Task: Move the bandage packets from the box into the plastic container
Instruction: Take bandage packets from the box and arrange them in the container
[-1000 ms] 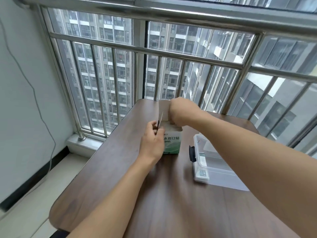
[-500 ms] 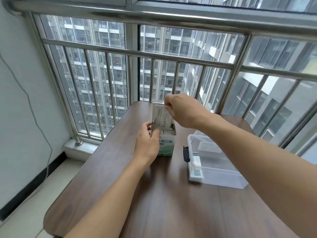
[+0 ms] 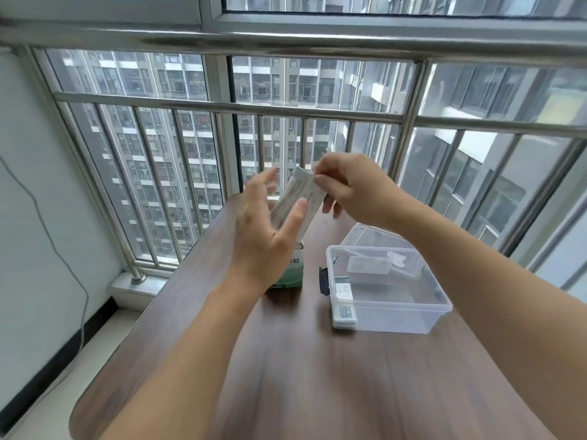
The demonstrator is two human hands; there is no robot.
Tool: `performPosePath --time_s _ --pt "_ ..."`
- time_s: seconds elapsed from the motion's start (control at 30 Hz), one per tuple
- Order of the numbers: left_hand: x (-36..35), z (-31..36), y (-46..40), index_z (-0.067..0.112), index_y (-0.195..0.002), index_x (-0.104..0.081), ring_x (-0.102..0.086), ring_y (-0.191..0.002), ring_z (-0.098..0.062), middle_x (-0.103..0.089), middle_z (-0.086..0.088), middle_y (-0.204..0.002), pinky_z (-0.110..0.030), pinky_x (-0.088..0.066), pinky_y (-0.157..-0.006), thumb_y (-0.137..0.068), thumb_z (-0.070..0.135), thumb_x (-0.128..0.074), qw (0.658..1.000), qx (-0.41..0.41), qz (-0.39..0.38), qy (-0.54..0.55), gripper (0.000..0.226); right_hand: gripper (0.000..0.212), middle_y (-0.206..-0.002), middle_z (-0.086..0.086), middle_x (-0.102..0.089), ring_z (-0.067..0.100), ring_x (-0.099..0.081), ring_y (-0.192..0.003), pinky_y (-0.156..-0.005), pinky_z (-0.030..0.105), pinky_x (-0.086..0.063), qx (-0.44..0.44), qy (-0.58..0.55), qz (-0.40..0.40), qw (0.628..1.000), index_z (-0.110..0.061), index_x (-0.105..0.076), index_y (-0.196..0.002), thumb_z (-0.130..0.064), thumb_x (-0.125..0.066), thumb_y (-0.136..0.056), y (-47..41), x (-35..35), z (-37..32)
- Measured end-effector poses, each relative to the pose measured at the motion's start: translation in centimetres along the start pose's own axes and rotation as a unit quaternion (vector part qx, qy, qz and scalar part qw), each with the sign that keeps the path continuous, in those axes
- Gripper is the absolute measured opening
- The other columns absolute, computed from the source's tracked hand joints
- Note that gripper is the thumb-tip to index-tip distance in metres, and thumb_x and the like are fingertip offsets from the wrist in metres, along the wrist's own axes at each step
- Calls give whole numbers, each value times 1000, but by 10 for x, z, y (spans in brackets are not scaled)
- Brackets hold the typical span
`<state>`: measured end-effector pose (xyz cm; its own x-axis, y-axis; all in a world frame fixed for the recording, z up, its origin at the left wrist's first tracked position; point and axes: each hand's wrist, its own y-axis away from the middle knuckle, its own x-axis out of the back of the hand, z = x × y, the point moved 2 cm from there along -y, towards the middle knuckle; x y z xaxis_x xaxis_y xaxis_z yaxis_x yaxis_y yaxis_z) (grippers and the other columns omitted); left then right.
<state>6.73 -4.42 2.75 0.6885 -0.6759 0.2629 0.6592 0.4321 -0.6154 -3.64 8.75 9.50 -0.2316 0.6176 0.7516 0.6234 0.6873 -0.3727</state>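
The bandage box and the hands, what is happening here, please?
A person is emptying the box on the table. The right hand pinches a bandage packet above the box; the left hand is open beside it. The plastic container stands open, lid behind it, one packet-like piece already inside.

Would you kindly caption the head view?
Right hand pinches bandage packets above the box; left hand open alongside.

A dark wood-grain table is standing against the window railing. A green-and-white box is sitting upright toward its far middle, and a clear plastic container is resting just beside it on the right.
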Motion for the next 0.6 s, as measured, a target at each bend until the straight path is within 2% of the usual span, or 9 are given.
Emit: performPosePath --time_s 0.07,0.13,0.2,0.3,0.33,0.43,0.5,0.6 --pt "-5 14 -2 18 -134 -53 -69 -97 -12 -67 2 -113 -32 -59 -75 -96 37 -56 986 90 -75 118 42 14 -80 7 -70 25 -72 -68 -60 34 -61 -11 -62 -11 998 -11 -61 -92 -10 -52 -103 7 4 4" --pt "-11 21 3 12 -123 -59 -74 -80 -23 -72 -12 -102 -34 -59 -54 -104 27 -52 944 192 -151 222 25 17 -80 12 -70 29 -72 -68 -62 38 -62 -21 -107 -6 994 -12 -60 -88 -9 -52 -103 18 8 10" --pt "-20 25 15 8 -116 -63 -75 -76 -26 -74 -15 -96 -30 -57 -45 -106 27 -48 898 269 -215 275 26 15 -77 13 -70 30 -72 -64 -61 41 -62 -37 -139 18 989 -10 -62 -90 -7 -55 -102 33 7 20" --pt "-37 23 33 5 -113 -65 -76 -74 -24 -76 -16 -96 -24 -57 -46 -105 25 -49 852 321 -226 345 27 6 -80 13 -71 24 -69 -62 -59 38 -59 -103 -232 59 965 -4 -68 -97 -6 -63 -98 56 -3 33" --pt "-44 22 38 6 -114 -65 -76 -75 -24 -76 -17 -99 -24 -57 -47 -104 24 -51 844 329 -217 363 26 10 -85 15 -72 22 -69 -65 -59 35 -58 -131 -269 64 952 -3 -68 -102 -9 -68 -94 63 -7 37" --pt "-61 21 47 10 -118 -65 -76 -82 -24 -77 -14 -100 -22 -58 -52 -99 29 -58 844 335 -183 376 28 36 -98 16 -73 18 -70 -75 -62 28 -59 -198 -323 78 922 -4 -67 -111 -13 -83 -81 81 -15 48" --pt "-69 21 48 12 -117 -66 -76 -84 -24 -77 -14 -100 -22 -58 -52 -96 26 -64 848 339 -156 377 26 33 -98 21 -72 20 -71 -77 -60 27 -60 -222 -372 108 895 1 -68 -108 -8 -83 -79 87 -19 55" --pt "-77 18 45 12 -115 -65 -76 -89 -29 -77 -15 -105 -24 -58 -51 -94 21 -68 849 351 -122 375 23 26 -95 22 -75 30 -75 -81 -68 39 -63 -231 -403 154 872 6 -70 -100 -4 -82 -79 91 -20 64"
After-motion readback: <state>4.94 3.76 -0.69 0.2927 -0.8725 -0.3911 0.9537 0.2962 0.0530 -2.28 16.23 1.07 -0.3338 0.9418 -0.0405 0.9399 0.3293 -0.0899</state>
